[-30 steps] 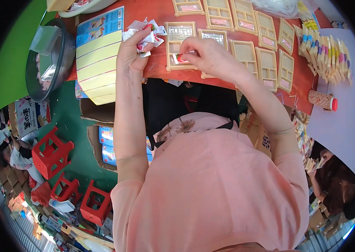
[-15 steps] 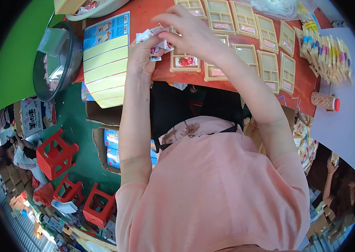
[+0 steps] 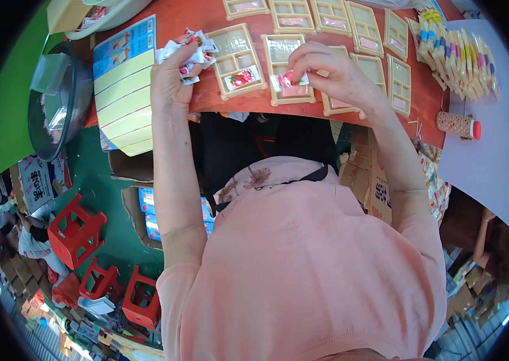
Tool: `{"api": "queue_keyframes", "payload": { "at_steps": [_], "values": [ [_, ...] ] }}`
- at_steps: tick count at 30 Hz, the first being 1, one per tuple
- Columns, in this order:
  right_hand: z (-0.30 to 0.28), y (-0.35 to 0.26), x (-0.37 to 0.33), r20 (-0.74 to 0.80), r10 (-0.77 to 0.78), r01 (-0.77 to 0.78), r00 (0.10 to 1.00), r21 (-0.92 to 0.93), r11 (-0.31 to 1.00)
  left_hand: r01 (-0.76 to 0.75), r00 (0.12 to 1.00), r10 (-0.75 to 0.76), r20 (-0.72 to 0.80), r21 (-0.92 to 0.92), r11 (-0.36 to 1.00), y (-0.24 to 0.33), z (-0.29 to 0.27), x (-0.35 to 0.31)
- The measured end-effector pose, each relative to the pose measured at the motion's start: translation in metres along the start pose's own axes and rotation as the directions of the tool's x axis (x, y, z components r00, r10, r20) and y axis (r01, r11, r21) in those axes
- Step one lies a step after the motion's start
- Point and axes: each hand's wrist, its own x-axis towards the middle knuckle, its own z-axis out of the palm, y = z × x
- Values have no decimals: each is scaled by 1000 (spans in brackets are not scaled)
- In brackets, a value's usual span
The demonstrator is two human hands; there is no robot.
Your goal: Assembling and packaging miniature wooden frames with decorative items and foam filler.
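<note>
A bunch of small white sachets with red and pink print (image 3: 197,53) is bundled in my left hand (image 3: 173,77), whose fingers are closed round it at the table's front left. My right hand (image 3: 341,75) pinches a single red-and-white sachet (image 3: 284,80) over the lower compartment of a beige plastic compartment tray (image 3: 284,45). Pink shows in that compartment under the sachet. Just left of it stands another beige tray (image 3: 227,42) with a strawberry-printed sachet (image 3: 242,78) lying in its lower compartment.
More beige trays with pink pieces (image 3: 334,17) stand in rows across the red table (image 3: 203,99). Yellow striped sheets (image 3: 125,102) lie left, beside a dark basin (image 3: 83,99). Bundled wrapped sticks (image 3: 459,57) and a red-lidded jar (image 3: 456,124) are at right. Red stools (image 3: 77,231) stand on the floor.
My right hand has left the bunch in my left hand and moved right and down to a tray, carrying one sachet. The left hand with its bunch has shifted left in view.
</note>
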Motion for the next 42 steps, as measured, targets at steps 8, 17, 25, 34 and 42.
{"api": "queue_keyframes", "payload": {
  "at_steps": [8, 17, 25, 34, 42],
  "values": [
    [7, 3, -24, 64, -10, 23, 998, -202, 979, -1, 1000, 1, 13, 33, 999, 1, 0, 0],
    [30, -23, -30, 49, -30, 50, 998, -487, 872, -26, 999, 24, 34, 64, 998, 3, 7, -1],
    [17, -11, 21, -379, 88, -113, 921, -43, 993, 277, 925, -301, 233, 133, 952, -6, 63, -10],
    [-11, 21, 17, -351, 117, -161, 929, -98, 982, 366, 853, -411, 322, 193, 910, -21, 94, -6],
    [-32, 6, -94, -276, -89, -80, 957, -547, 833, 394, 900, -399, 173, 67, 917, -12, 85, -7]
  ]
}}
